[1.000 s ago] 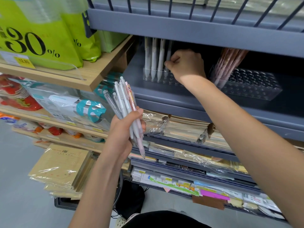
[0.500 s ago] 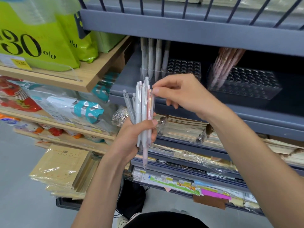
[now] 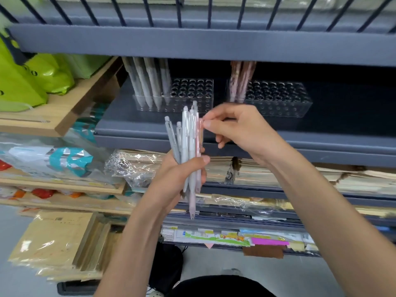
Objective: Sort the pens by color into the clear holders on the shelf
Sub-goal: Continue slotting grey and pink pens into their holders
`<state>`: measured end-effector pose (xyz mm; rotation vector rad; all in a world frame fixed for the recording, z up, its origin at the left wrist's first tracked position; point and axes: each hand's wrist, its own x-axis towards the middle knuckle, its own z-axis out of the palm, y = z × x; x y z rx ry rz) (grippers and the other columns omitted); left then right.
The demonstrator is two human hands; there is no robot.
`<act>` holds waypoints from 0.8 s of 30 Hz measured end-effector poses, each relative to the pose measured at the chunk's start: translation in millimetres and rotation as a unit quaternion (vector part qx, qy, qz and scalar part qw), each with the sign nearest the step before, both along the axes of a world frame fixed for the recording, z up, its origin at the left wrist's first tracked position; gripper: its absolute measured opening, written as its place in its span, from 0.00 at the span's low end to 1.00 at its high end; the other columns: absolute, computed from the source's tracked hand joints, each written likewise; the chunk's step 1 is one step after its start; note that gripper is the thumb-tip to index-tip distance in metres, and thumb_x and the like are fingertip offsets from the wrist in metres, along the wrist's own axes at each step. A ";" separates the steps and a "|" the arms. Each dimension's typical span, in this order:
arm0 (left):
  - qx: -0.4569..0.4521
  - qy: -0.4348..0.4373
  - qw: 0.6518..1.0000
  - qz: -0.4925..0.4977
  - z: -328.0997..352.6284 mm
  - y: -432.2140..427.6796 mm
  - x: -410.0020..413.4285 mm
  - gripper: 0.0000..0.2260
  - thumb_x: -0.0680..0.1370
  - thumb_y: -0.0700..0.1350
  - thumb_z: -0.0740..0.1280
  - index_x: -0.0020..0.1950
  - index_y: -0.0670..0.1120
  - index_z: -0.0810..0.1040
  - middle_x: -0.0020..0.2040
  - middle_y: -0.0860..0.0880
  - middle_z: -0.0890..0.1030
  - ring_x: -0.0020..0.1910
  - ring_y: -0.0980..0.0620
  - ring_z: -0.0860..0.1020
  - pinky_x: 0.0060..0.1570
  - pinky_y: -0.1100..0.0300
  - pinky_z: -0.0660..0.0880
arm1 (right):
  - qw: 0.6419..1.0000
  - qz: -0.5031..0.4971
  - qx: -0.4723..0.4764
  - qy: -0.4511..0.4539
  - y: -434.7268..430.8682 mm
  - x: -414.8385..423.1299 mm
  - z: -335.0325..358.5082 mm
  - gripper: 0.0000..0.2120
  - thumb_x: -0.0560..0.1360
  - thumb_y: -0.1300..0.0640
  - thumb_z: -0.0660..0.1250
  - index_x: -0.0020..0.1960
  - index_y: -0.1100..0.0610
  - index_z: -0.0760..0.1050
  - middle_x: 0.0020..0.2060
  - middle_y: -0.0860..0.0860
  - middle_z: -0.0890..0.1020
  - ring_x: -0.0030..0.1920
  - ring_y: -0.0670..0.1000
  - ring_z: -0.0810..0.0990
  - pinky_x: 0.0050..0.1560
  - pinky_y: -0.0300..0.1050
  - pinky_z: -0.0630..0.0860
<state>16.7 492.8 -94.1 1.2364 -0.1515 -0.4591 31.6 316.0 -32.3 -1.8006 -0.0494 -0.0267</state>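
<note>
My left hand (image 3: 182,174) grips a bundle of pens (image 3: 186,144), several grey and white with a pink one on the right side, held upright below the shelf. My right hand (image 3: 237,129) pinches the top of the pink pen (image 3: 200,133) between thumb and forefinger. On the grey shelf (image 3: 120,125) stand two clear holders. The left holder (image 3: 192,93) has several white and grey pens (image 3: 147,82) at its left end. The right holder (image 3: 278,99) has a few pink pens (image 3: 241,80) at its left end.
The shelf above (image 3: 192,43) hangs low over the holders. Green bags (image 3: 25,82) sit on a wooden shelf at left. Wrapped notebooks (image 3: 246,170) and stationery fill the lower shelves. Paper packs (image 3: 55,243) are stacked at the lower left.
My right hand left the left holder, came down to the bundle and took the top of the pink pen. The bundle has turned upright and the view has shifted.
</note>
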 end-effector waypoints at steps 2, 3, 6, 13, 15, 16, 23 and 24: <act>0.005 -0.009 1.000 -0.012 0.8 -8.6 0.4 0.15 0.70 0.42 0.75 0.54 0.41 0.77 0.30 0.48 0.76 0.28 0.51 0.76 0.28 0.60 0.74 | 1.000 0.002 0.017 -0.003 -9.6 -3.2 1.2 0.06 0.73 0.57 0.74 0.49 0.56 0.83 0.42 0.56 0.82 0.33 0.48 0.78 0.35 0.44 0.79; 0.010 -0.012 1.000 -0.020 1.3 -12.5 0.1 0.15 0.70 0.42 0.75 0.53 0.41 0.77 0.30 0.48 0.76 0.28 0.51 0.75 0.28 0.60 0.75 | 1.000 0.006 0.026 -0.002 -13.9 -4.6 2.3 0.06 0.73 0.57 0.74 0.49 0.57 0.83 0.42 0.56 0.82 0.33 0.49 0.77 0.35 0.45 0.79; 0.024 -0.017 0.999 -0.032 1.0 -23.3 -1.0 0.16 0.70 0.44 0.76 0.54 0.41 0.77 0.30 0.49 0.76 0.29 0.51 0.76 0.28 0.61 0.74 | 0.999 0.012 0.034 0.014 -25.5 -7.5 3.5 0.07 0.72 0.59 0.75 0.48 0.60 0.81 0.39 0.53 0.81 0.33 0.49 0.78 0.36 0.44 0.79; 0.030 -0.045 0.998 -0.039 4.5 -39.8 -2.3 0.11 0.73 0.44 0.74 0.53 0.45 0.78 0.31 0.51 0.76 0.30 0.53 0.76 0.30 0.62 0.74 | 0.997 -0.009 0.070 0.020 -35.9 -9.7 8.1 0.03 0.73 0.68 0.71 0.44 0.62 0.78 0.38 0.56 0.81 0.34 0.51 0.81 0.37 0.42 0.80; 0.044 -0.050 0.997 -0.034 5.3 -42.2 -2.0 0.12 0.72 0.45 0.74 0.53 0.45 0.78 0.31 0.51 0.77 0.31 0.53 0.76 0.31 0.62 0.75 | 0.996 -0.011 0.083 0.023 -37.4 -10.1 9.2 0.04 0.73 0.68 0.70 0.43 0.61 0.78 0.37 0.55 0.81 0.34 0.50 0.82 0.38 0.42 0.81; 0.049 -0.052 0.997 -0.032 5.6 -42.6 -1.8 0.12 0.72 0.45 0.74 0.53 0.44 0.78 0.31 0.51 0.77 0.31 0.53 0.76 0.31 0.62 0.75 | 0.996 -0.010 0.089 0.026 -38.3 -10.4 9.6 0.04 0.73 0.68 0.71 0.43 0.61 0.78 0.36 0.54 0.81 0.34 0.50 0.82 0.38 0.42 0.81; 0.041 -0.048 0.998 -0.028 6.7 -43.5 -3.8 0.05 0.74 0.45 0.74 0.49 0.49 0.82 0.33 0.48 0.76 0.32 0.51 0.75 0.31 0.61 0.75 | 0.992 -0.022 0.123 0.011 -46.2 -11.8 6.3 0.07 0.71 0.70 0.71 0.40 0.61 0.77 0.40 0.55 0.80 0.37 0.52 0.83 0.45 0.47 0.83; 0.041 -0.050 0.997 -0.029 7.0 -43.5 -4.2 0.05 0.74 0.45 0.74 0.48 0.48 0.82 0.33 0.47 0.75 0.32 0.51 0.75 0.32 0.60 0.75 | 0.991 -0.027 0.127 0.011 -47.3 -11.9 4.7 0.07 0.71 0.71 0.71 0.40 0.61 0.77 0.40 0.56 0.80 0.37 0.52 0.83 0.45 0.47 0.83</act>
